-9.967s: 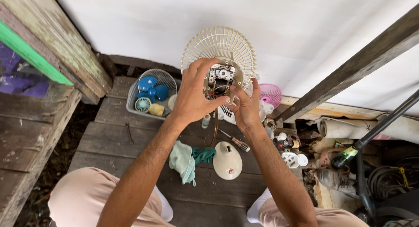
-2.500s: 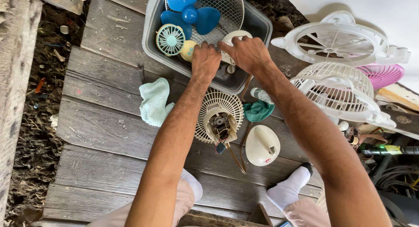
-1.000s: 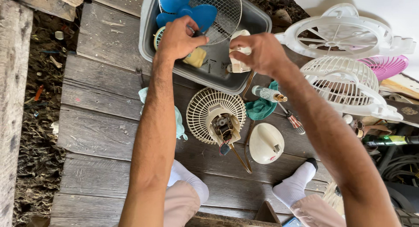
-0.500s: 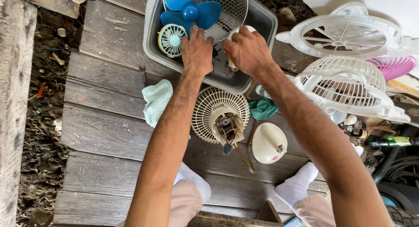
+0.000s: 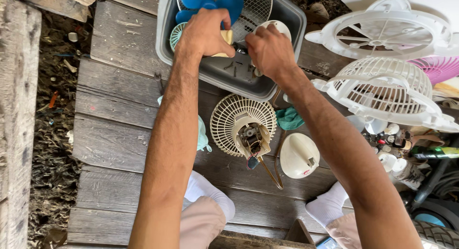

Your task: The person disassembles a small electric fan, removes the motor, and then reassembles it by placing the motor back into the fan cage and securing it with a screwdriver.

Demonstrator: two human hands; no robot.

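Both hands work inside the grey plastic tub [image 5: 287, 19], which sits at the far edge of the wooden plank floor [image 5: 119, 129]. The left hand [image 5: 205, 33] is closed around a small cream-yellow plastic part [image 5: 228, 37], with the fingers wrapped over its top and one corner showing past the thumb. The right hand [image 5: 270, 50] is curled, its fingertips pinched together close beside that part; whether they grip a small item cannot be told, because the fingers cover it. The cream-yellow part looks like light, rigid moulded plastic: it likely tolerates a firm grip across its flat faces but may crack at thin edges or tabs, so hold it by the body. Loose screws [image 5: 232, 67] lie on the tub bottom; these are small and easy to drop, and call for a fingertip pinch. A blue fan blade [image 5: 210, 0] and a wire guard [image 5: 253, 7] also lie in the tub. On the floor nearer the person rests a fan motor with rear guard [image 5: 244, 127], a white motor cover [image 5: 299, 155] and a green cloth [image 5: 289, 119].
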